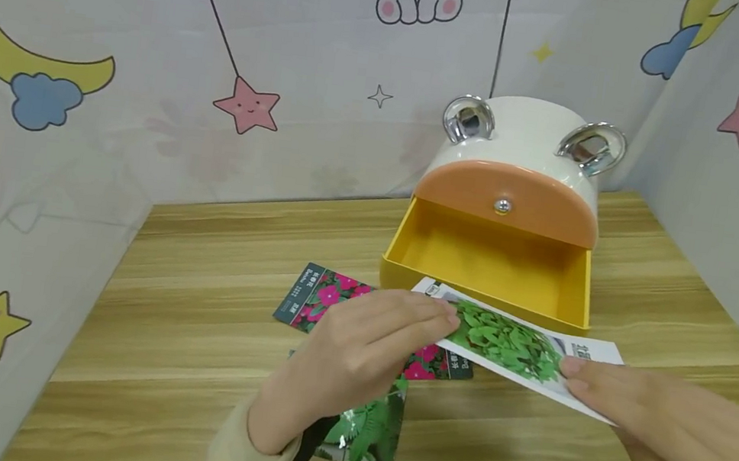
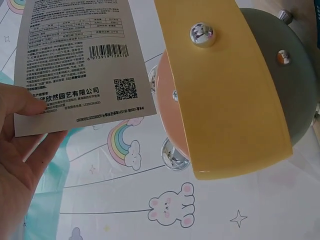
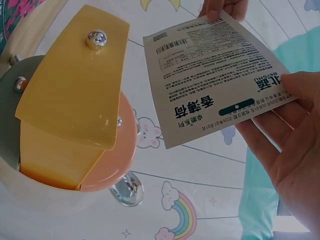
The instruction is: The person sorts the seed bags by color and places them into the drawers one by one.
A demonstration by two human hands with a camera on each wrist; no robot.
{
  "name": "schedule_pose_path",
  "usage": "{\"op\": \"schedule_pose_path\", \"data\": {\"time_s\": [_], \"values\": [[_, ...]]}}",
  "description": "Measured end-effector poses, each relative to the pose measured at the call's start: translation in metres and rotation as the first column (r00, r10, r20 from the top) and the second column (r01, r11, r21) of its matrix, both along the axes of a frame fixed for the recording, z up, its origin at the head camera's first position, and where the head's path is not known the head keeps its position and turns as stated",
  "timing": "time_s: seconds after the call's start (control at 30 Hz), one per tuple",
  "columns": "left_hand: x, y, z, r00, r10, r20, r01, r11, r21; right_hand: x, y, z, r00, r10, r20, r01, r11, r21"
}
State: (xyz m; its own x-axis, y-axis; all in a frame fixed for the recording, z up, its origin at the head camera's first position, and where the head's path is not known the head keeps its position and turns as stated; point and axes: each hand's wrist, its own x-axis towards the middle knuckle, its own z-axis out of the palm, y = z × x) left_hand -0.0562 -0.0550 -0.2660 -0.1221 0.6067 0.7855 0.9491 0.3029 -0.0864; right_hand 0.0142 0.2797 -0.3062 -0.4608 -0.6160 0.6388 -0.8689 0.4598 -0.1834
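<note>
A white seed packet (image 1: 508,341) with green leaves on its front is held up flat between both hands, just in front of the yellow drawer. My left hand (image 1: 358,348) pinches one end and my right hand (image 1: 690,435) the other, thumbs on top. Both wrist views show the printed back of the packet (image 2: 75,55), with fingers and thumb (image 3: 302,85) on its edges. Beneath the left hand, a packet with pink flowers (image 1: 315,302) and a packet with green fronds (image 1: 368,434) lie on the table, each partly hidden.
A white box (image 1: 534,128) with an orange front and silver ring ears stands at the table's back right. Its yellow drawer (image 1: 498,250) is pulled out, nothing visible inside. The wooden table (image 1: 193,316) meets patterned cloth walls (image 1: 312,131) behind and at the sides.
</note>
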Motion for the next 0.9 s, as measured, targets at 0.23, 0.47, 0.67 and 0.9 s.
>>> {"op": "schedule_pose_path", "data": {"time_s": [0.23,0.47,0.67,0.9], "values": [[-0.011,0.003,-0.005,0.999,0.020,0.035,-0.021,0.999,0.025,-0.014,-0.024,0.023,0.994,0.020,-0.105,-0.034,0.991,-0.130],[-0.020,0.006,-0.011,0.996,0.061,0.067,-0.063,0.998,0.030,-0.028,-0.039,0.031,0.983,-0.019,-0.185,-0.023,0.974,-0.224],[-0.028,0.009,-0.015,0.989,0.102,0.109,-0.106,0.994,0.027,-0.038,-0.051,0.040,0.978,-0.052,-0.202,-0.004,0.963,-0.270],[-0.038,0.011,-0.023,0.975,0.129,0.181,-0.131,0.991,-0.001,-0.050,-0.053,0.032,0.974,-0.077,-0.213,0.011,0.956,-0.295]]}}
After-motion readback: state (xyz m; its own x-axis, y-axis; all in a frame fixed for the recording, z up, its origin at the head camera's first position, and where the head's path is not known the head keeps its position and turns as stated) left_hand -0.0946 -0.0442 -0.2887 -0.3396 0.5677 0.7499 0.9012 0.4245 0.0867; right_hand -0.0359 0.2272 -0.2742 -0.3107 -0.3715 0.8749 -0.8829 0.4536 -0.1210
